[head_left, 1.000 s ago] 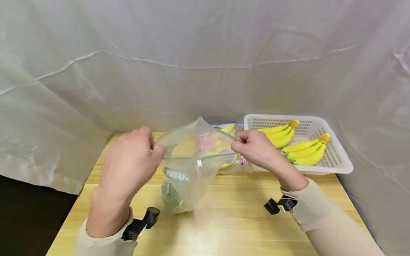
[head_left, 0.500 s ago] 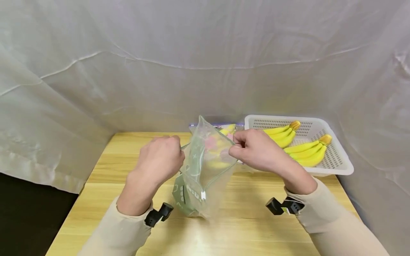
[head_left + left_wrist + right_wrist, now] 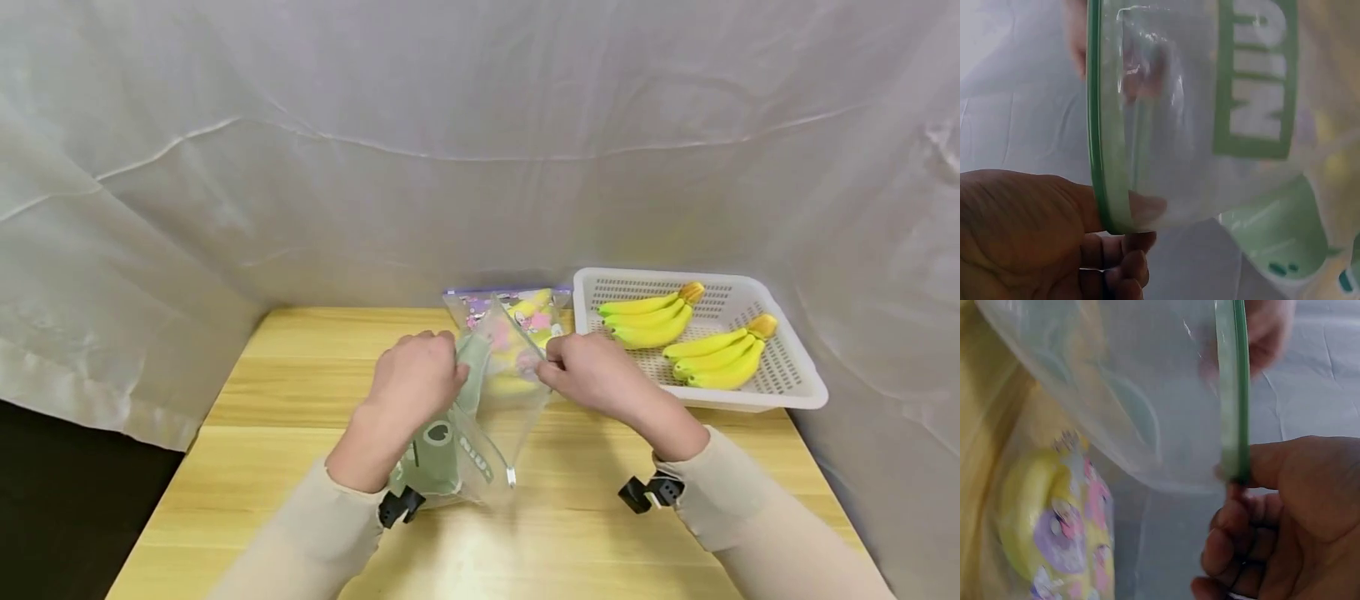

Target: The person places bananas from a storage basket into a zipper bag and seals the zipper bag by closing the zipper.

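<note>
A see-through zip bag (image 3: 437, 458) with green print hangs upright over the table, its mouth spread between the two hands. My left hand (image 3: 414, 379) pinches the left side of the rim. In the left wrist view the thumb of that hand (image 3: 1029, 231) lies inside the green zip edge, its fingers outside. The opposite side of the rim is pinched by my right hand (image 3: 596, 367), seen also in the right wrist view. Behind the bag lies a second zip bag (image 3: 480, 312), purple-edged and patterned, with yellow banana shapes inside. The front bag partly covers it.
At the back right stands a white perforated basket (image 3: 806, 367). It holds a banana bunch (image 3: 648, 321) on the left and another banana bunch (image 3: 723, 358) on the right. Grey cloth (image 3: 480, 192) hangs behind the wooden table (image 3: 300, 392).
My left hand has moved right, closer to my right hand, which has dropped slightly. The bag's mouth has turned and narrowed sideways, and its zip slider has shifted right and down.
</note>
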### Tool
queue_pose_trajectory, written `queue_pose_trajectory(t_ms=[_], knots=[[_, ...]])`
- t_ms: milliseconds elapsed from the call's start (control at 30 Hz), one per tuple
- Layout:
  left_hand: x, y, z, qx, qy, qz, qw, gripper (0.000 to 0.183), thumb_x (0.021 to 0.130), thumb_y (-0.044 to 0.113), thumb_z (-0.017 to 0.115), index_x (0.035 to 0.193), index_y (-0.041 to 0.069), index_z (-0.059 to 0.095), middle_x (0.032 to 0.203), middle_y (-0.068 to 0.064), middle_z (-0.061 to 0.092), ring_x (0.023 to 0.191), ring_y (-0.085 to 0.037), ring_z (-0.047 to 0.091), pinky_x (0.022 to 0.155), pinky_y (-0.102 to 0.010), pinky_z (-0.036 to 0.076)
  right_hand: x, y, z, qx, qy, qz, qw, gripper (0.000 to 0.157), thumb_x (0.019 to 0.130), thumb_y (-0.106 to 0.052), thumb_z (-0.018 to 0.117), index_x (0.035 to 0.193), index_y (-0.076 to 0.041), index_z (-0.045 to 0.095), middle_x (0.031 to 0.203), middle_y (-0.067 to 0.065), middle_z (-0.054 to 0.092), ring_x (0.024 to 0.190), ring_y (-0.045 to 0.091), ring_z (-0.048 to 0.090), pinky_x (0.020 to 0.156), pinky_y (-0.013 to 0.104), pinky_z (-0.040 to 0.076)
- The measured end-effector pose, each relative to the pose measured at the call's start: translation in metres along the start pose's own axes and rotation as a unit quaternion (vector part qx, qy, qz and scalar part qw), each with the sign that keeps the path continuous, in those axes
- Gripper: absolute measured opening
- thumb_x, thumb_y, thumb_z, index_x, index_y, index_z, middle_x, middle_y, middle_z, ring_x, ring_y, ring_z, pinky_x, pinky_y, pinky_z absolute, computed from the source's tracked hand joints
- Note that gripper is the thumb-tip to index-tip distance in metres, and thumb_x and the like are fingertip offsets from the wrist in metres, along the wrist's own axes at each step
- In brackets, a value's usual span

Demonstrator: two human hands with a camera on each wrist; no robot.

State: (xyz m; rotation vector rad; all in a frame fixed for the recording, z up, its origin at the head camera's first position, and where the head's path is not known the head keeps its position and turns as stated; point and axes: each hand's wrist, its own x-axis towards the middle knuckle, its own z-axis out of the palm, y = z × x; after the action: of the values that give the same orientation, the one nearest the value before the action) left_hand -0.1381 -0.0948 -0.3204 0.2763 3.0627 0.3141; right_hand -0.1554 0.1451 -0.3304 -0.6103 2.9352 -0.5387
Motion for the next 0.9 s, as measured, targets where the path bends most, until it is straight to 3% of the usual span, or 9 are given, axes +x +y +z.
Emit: queue_pose_trajectory(t_ms=[133,233,367,500,567,633,767,900], knots=[[0.008,0.006,0.015,0.002,-0.032,-0.003,0.9995,0.042,0.092,0.046,0.080,0.106,0.007,0.071,0.090,-0.006,0.069,0.084,-0.027,0.068,0.073,-0.048,0.059,0.000,0.001,0.009,0.006,-0.005,-0.012,1.000,0.043,0.101,-0.028,0.061,0.064,-0.020,0.043,0.056,-0.007,0.035,0.053,0.011,0.033,0.052,0.030,0.031],[0.016,0.000,0.027,0.027,-0.066,-0.036,0.9968,0.030,0.095,0.035,0.077,0.108,0.008,0.073,0.095,-0.008,0.072,0.086,-0.028,0.067,0.077,-0.050,0.059,-0.001,0.012,0.012,-0.020,-0.013,0.009,1.000,0.037,0.093,-0.021,0.063,0.063,-0.020,0.041,0.058,-0.006,0.032,0.054,0.012,0.032,0.051,0.030,0.029],[0.021,-0.016,0.038,0.063,-0.094,-0.075,0.9908,0.020,0.101,0.013,0.058,0.113,0.008,0.073,0.110,-0.014,0.075,0.098,-0.035,0.069,0.084,-0.056,0.057,-0.003,0.030,0.011,-0.059,-0.033,0.045,0.997,0.035,0.088,-0.018,0.066,0.062,-0.018,0.041,0.059,-0.005,0.031,0.055,0.014,0.030,0.051,0.030,0.026],[0.017,-0.011,0.036,0.047,-0.113,-0.056,0.9910,0.017,0.098,0.015,0.062,0.110,0.006,0.072,0.105,-0.013,0.075,0.094,-0.032,0.071,0.077,-0.053,0.059,-0.006,0.036,0.010,-0.040,-0.062,0.036,0.997,0.036,0.089,-0.019,0.067,0.063,-0.019,0.041,0.059,-0.005,0.030,0.055,0.013,0.027,0.052,0.029,0.024],[0.014,-0.001,0.033,0.028,-0.089,-0.031,0.9952,0.018,0.096,0.020,0.069,0.107,0.006,0.071,0.099,-0.011,0.073,0.089,-0.030,0.069,0.073,-0.050,0.059,-0.006,0.034,0.013,-0.029,-0.074,0.025,0.997,0.034,0.090,-0.020,0.067,0.066,-0.019,0.044,0.059,-0.005,0.033,0.055,0.012,0.029,0.052,0.028,0.025],[0.011,0.009,0.032,0.014,-0.041,0.003,0.9991,0.018,0.095,0.023,0.071,0.101,0.006,0.070,0.093,-0.010,0.071,0.084,-0.029,0.068,0.070,-0.049,0.059,-0.006,0.030,0.016,-0.024,-0.073,0.014,0.997,0.032,0.091,-0.020,0.068,0.068,-0.019,0.046,0.060,-0.005,0.037,0.055,0.012,0.032,0.052,0.028,0.026],[0.012,0.016,0.041,0.020,0.057,0.063,0.9962,0.016,0.098,0.020,0.069,0.100,0.004,0.071,0.088,-0.009,0.070,0.079,-0.029,0.065,0.067,-0.047,0.058,-0.004,0.023,0.026,-0.011,-0.034,-0.009,0.999,0.036,0.097,-0.023,0.064,0.066,-0.019,0.046,0.058,-0.006,0.037,0.054,0.012,0.033,0.052,0.029,0.028],[0.018,0.011,0.055,0.048,0.108,0.064,0.9908,0.010,0.099,0.011,0.065,0.098,0.004,0.071,0.086,-0.010,0.069,0.077,-0.028,0.063,0.065,-0.044,0.056,0.000,0.023,0.032,0.004,0.000,-0.007,1.000,0.040,0.099,-0.022,0.059,0.063,-0.020,0.042,0.056,-0.007,0.032,0.053,0.011,0.029,0.051,0.029,0.027]])
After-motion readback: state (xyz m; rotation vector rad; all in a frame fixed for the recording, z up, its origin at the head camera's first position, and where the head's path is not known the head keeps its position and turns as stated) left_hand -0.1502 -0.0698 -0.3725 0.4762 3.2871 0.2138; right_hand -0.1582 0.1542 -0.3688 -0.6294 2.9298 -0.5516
